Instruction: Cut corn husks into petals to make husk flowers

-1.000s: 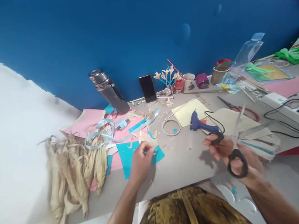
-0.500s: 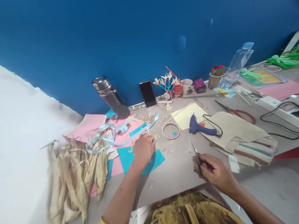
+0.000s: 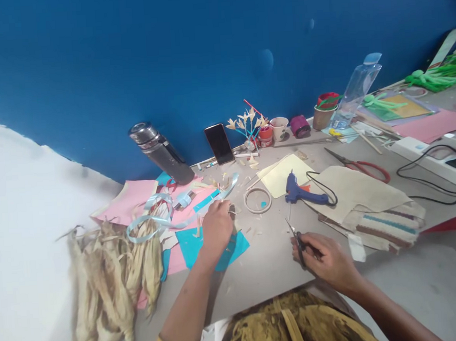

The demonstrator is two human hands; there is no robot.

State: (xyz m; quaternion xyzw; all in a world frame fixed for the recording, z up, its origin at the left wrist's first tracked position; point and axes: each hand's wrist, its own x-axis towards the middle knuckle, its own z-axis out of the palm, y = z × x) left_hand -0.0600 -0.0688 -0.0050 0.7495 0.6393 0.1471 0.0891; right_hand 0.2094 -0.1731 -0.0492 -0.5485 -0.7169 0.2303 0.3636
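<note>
My right hand (image 3: 330, 259) is wrapped round the dark handles of small scissors (image 3: 299, 244); their blades point away from me, just below the glue gun. My left hand (image 3: 217, 228) is over a blue sheet of paper (image 3: 190, 245), its fingers bent together among pale husk scraps (image 3: 199, 226). Its fingertips are partly hidden, and what they hold is too small to make out. Beside it on the left lie a light blue ribbon (image 3: 139, 233) and dried corn husks (image 3: 111, 285). A roll of tape (image 3: 257, 200) lies flat to its right.
A blue glue gun (image 3: 302, 194) lies by yellow paper (image 3: 284, 175) and a cloth piece (image 3: 341, 189). Red-handled pliers (image 3: 359, 167) and a white power strip (image 3: 432, 160) are at right. Along the wall stand a flask (image 3: 161, 154), a phone (image 3: 218, 144), husk flowers (image 3: 248, 125) and a bottle (image 3: 356, 93).
The view has shifted slightly. My left hand has turned a little over the blue paper, and the scissors stay in my right hand.
</note>
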